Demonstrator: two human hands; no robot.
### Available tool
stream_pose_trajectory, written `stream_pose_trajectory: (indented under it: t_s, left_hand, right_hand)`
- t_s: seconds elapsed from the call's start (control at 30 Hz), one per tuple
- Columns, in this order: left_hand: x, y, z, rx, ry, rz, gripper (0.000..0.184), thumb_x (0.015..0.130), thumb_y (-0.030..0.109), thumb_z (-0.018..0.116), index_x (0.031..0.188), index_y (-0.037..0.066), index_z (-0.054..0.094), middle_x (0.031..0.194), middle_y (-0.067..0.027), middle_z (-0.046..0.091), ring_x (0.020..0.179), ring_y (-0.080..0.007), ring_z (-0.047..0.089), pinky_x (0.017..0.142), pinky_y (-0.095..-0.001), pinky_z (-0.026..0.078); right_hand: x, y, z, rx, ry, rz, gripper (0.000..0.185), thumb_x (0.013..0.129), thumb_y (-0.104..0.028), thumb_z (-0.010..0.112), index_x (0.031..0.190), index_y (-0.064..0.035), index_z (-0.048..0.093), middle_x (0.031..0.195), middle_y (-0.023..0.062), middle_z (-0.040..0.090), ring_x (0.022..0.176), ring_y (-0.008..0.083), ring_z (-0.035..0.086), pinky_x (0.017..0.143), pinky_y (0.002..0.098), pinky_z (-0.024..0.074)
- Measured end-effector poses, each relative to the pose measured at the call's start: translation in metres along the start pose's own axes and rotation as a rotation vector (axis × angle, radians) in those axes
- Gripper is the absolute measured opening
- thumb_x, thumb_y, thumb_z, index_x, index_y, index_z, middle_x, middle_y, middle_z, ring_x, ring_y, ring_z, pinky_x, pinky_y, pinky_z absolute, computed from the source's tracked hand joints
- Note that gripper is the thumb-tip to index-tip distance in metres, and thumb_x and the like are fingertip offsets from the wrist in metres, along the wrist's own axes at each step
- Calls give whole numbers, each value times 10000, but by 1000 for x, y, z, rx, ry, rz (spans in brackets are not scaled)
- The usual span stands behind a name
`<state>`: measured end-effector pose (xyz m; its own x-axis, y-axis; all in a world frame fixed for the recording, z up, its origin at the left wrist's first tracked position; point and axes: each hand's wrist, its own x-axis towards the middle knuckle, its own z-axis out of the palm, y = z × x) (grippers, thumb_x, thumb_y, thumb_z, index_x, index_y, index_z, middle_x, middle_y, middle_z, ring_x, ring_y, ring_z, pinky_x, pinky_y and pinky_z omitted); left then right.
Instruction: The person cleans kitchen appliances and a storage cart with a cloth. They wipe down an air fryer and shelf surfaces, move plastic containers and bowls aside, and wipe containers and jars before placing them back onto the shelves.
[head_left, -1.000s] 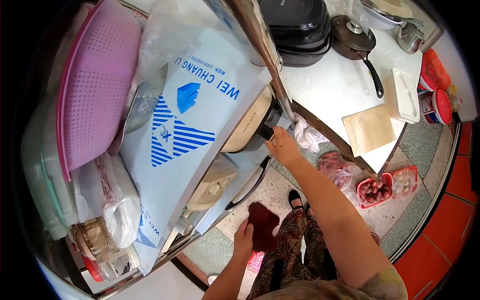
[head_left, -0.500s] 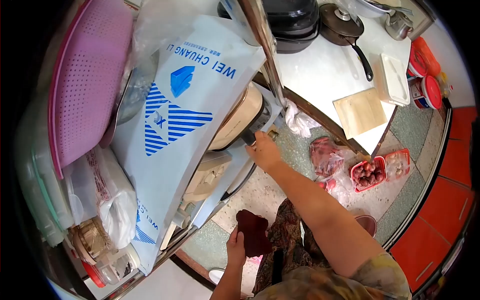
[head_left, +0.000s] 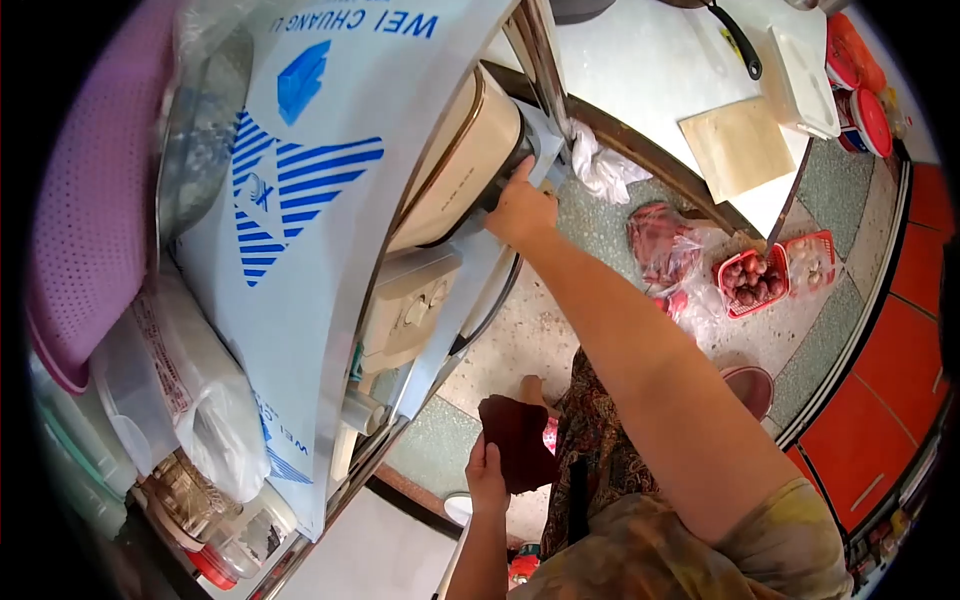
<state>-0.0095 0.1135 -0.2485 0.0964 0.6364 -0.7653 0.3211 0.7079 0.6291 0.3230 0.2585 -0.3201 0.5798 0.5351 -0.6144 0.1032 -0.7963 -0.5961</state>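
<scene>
My left hand [head_left: 488,476] is closed on a dark maroon cloth [head_left: 518,443], held low in front of my body. My right hand [head_left: 524,210] reaches to the shelf below the film-covered top and grips the black handle [head_left: 494,188] at the edge of a beige appliance [head_left: 462,165]. The appliance's far side is hidden beneath the top. Just below it on the shelf sits a second beige appliance with a knob [head_left: 410,312].
Blue-printed film [head_left: 310,190] covers the top, with a purple colander [head_left: 95,190] at left. A white table [head_left: 640,90] carries a wooden board [head_left: 737,150]. On the floor are a red basket of onions [head_left: 750,282], bagged produce [head_left: 665,245] and a pink bucket [head_left: 750,390].
My view has shifted, and more of the beige appliance's face shows from under the top. The right hand stays at its handle; the left still holds the cloth.
</scene>
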Motion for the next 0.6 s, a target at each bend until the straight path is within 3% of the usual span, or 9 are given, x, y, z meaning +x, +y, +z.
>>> stream_pose_trajectory:
  t_s: [0.17,0.47,0.53,0.6]
  left_hand:
    - [6,-13,-6,20,4,4,343,924,102,433,1253,6,440,1145,-93,547,989,-184,550,854,-308,464]
    - [9,-20,-8,31,15,14,341,921,96,433,1251,7,445,1136,-87,552,984,-175,550,847,-304,466]
    - [9,-22,-7,5,8,-13,341,927,97,433,1250,-12,441,1158,-79,538,992,-140,524,871,-267,422]
    - [9,-23,-2,-27,0,-32,343,927,99,434,1251,-11,440,1155,-78,539,990,-140,525,868,-267,425]
  right_hand:
    - [6,7,-2,-138,-31,-116,1008,683,-264,640,1307,182,-16,1114,222,537,895,298,604,720,352,491]
    - [19,21,-4,-172,-31,-229,970,669,-222,615,1285,214,7,1019,261,569,862,338,609,748,354,494]
    - [18,22,-6,-190,-39,-242,965,670,-223,614,1284,216,11,1013,261,573,863,339,609,748,354,495]
    - [16,21,-8,-128,5,-289,933,630,-156,576,1238,260,3,861,308,581,811,400,599,743,384,489]
